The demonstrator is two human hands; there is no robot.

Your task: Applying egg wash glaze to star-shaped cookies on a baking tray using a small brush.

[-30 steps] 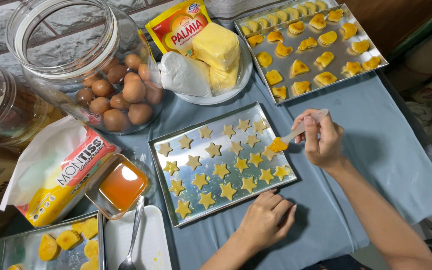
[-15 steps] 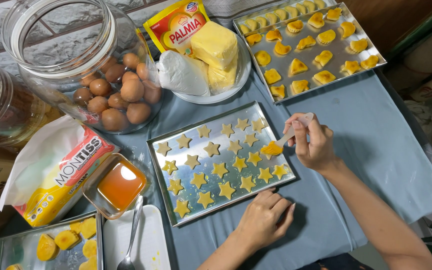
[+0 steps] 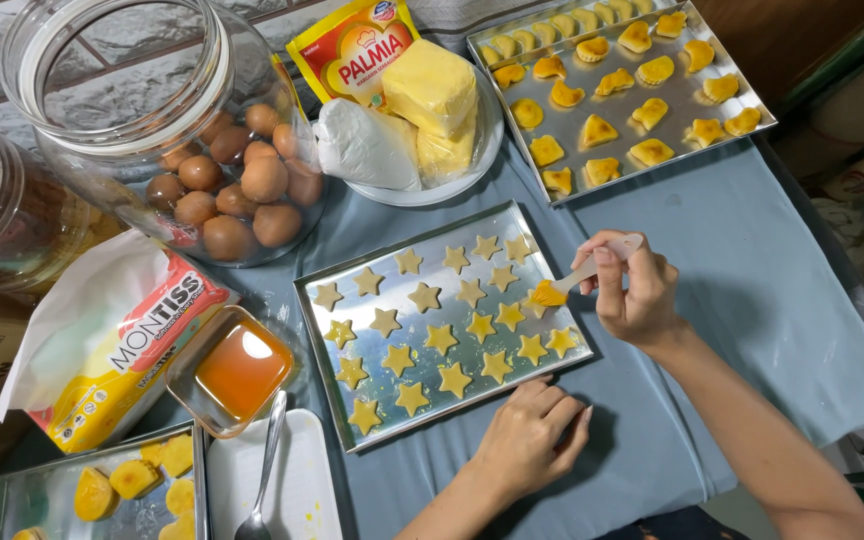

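Now the right hand [image 3: 637, 300] is pinching the brush [image 3: 582, 275] in closed fingers, dabbing a star cookie [image 3: 535, 305] near the baking tray [image 3: 324, 350]'s right edge. Light strokes are looking wisest, while the left hand [image 3: 532, 440], fingers loosely curled and holding nothing, is resting at the tray's near edge.

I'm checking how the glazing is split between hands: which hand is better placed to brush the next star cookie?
The right hand: it holds the brush, bristles at a star cookie on the tray's right side. The left hand rests empty at the tray front edge.

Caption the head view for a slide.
Right hand touches a yellow-tipped brush to star-shaped cookies on a metal tray; left hand rests at its edge.
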